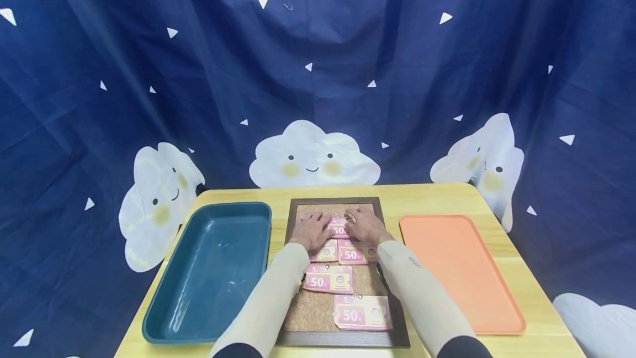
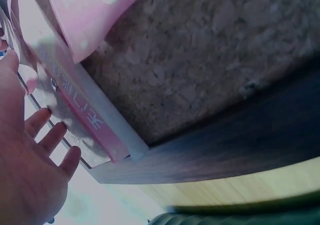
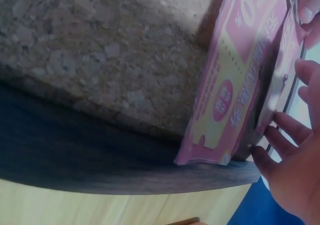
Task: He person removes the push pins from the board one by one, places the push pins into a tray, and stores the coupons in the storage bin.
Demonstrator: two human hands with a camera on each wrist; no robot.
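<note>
Nearest us, a pink coupon point(image 1: 364, 316) is lying at the lower right of the cork board point(image 1: 305, 314), a round pin point(image 1: 360, 296) showing at its top edge, so we're judging that one done. Just beyond and to its left, a second coupon point(image 1: 328, 280) is showing its own pin point(image 1: 327, 267), and we're counting it finished too. Farther up, a left-hand coupon point(image 1: 324, 253) and a right-hand coupon point(image 1: 357, 254) are lying side by side; they're looking placed, though we're not making out their fastening.

Beyond these, the farthest coupon point(image 1: 338, 231) is lying between both hands near the board's far edge, and it's seeming to be the one left unfinished. Our left hand point(image 1: 311, 231) is resting at its left edge, fingers loosely spread, with nothing visibly gripped. Our right hand point(image 1: 366, 227) is touching its right side, outer fingers loosely bent; we can't tell whether its thumb and forefinger are pinching anything. Behind everything, the blue curtain point(image 1: 348, 98) is hanging.
</note>
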